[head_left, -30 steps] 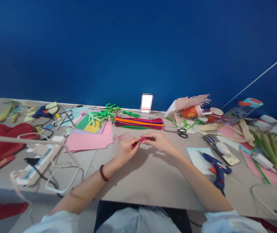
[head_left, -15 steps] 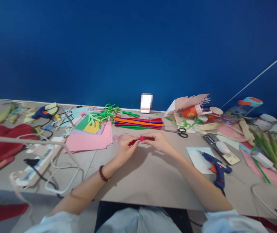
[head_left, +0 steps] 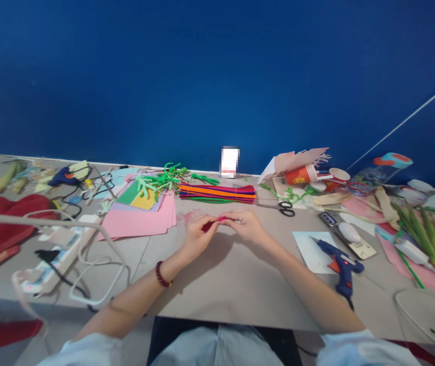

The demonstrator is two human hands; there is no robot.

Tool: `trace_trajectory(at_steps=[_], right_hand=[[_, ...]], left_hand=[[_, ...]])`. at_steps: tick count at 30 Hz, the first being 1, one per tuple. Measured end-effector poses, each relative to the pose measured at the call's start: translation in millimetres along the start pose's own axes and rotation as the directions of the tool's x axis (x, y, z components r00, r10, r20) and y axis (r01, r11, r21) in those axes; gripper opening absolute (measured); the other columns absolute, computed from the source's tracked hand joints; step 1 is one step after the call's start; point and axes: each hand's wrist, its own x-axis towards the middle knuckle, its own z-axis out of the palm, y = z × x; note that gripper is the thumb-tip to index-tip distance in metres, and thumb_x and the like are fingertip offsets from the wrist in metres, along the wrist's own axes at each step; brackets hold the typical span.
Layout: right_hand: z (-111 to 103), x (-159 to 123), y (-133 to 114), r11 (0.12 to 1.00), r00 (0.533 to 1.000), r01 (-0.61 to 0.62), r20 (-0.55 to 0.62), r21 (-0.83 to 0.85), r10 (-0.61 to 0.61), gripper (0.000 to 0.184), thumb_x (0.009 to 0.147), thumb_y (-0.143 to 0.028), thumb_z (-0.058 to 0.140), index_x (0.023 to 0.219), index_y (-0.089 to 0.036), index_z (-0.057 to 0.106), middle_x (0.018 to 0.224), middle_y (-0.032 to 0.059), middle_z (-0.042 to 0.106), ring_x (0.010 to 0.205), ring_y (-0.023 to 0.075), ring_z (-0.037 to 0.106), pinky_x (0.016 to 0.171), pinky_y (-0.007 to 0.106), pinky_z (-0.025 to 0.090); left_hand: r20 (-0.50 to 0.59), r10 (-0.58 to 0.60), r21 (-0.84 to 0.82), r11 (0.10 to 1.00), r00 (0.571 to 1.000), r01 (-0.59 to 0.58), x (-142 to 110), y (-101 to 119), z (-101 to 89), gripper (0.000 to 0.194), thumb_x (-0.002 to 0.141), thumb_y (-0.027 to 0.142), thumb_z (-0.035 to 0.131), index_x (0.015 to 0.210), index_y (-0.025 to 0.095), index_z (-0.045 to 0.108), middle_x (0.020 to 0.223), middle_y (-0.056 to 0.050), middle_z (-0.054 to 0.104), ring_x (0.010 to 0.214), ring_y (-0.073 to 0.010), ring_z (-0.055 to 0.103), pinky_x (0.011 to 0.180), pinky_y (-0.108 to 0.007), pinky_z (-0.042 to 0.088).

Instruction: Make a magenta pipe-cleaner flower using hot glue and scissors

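Note:
Between the fingertips of both hands is a small magenta-red piece (head_left: 222, 219) that looks like a bent pipe cleaner, mostly covered by the fingers. My left hand (head_left: 198, 235) pinches its left side, and darker red shows inside the curl of those fingers. From the right, my right hand (head_left: 248, 227) pinches the other side. Both hands meet just above the table, in front of a bundle of pipe cleaners (head_left: 217, 193) in red, orange, purple and green. Black-handled scissors (head_left: 286, 208) lie to the right of the bundle.
Right of my forearm, a blue hot glue gun (head_left: 341, 259) rests partly on pale blue paper (head_left: 309, 244), near a phone (head_left: 362, 248). Pink sheets (head_left: 137, 223) and green twisted stems (head_left: 167, 175) lie left. A white power strip (head_left: 64, 254) with cables stands farther left. Behind rises a blue wall (head_left: 217, 76).
The magenta piece looks flatter and less visible between the fingertips than before. My right hand has shifted very slightly; both hands keep their pinch.

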Motion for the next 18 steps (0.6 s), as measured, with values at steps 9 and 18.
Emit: trace_trajectory(at_steps=[9,18], right_hand=[[-7,2,-6,0.996,0.995,-0.089,0.036,-0.009,0.089,0.022,0.076,-0.034,0.066,0.092,-0.021,0.074,0.094,0.0061,0.072,0.087,0.0210,0.065,0.079,0.031,0.050],[-17,1,-16,0.955,0.975,-0.222,0.072,0.195,0.212,0.027,0.079,-0.032,0.059,0.099,-0.018,0.072,0.090,0.0069,0.072,0.078,0.0168,0.065,0.073,0.030,0.051]], left_hand=[[0.008,-0.088,-0.080,0.993,0.996,0.088,2,2,1.0,0.011,0.080,0.025,0.060,0.078,0.016,0.068,0.069,-0.003,0.068,0.061,-0.0125,0.060,0.056,-0.023,0.048],[0.013,-0.218,-0.251,0.944,0.976,0.215,2,-2,2.8,0.019,0.079,0.031,0.062,0.087,0.015,0.066,0.079,-0.005,0.068,0.064,-0.0118,0.060,0.055,-0.021,0.049]])
